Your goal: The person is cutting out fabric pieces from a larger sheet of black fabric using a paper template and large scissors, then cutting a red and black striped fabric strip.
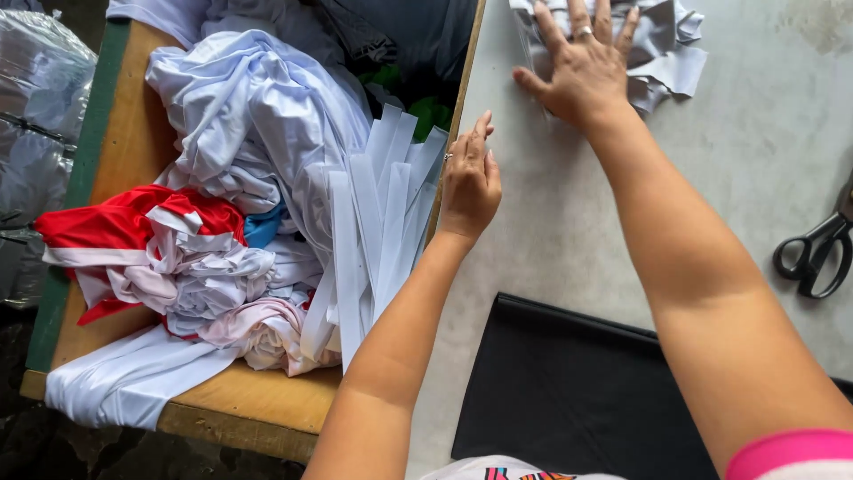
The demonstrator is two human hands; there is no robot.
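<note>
At the top centre of the frame we press our right hand (582,67), fingers spread flat and holding nothing, on a pile of pale cloth pieces (662,49) on the grey worktop (746,169). Our left hand (469,182), fingers together and empty, hovers in mid-frame beside the white strips (378,222) spilling from the wooden bin (258,400). Black scissors (817,253) lie at the right edge.

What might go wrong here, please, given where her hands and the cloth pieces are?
The white strips fan over the gap at the wooden table's edge, beside the left hand; a nudge could tip some down. The right hand presses flat on a loose stack of pale cut pieces, which might slide or skew. The scissors lie near the right forearm and could be knocked.
</note>
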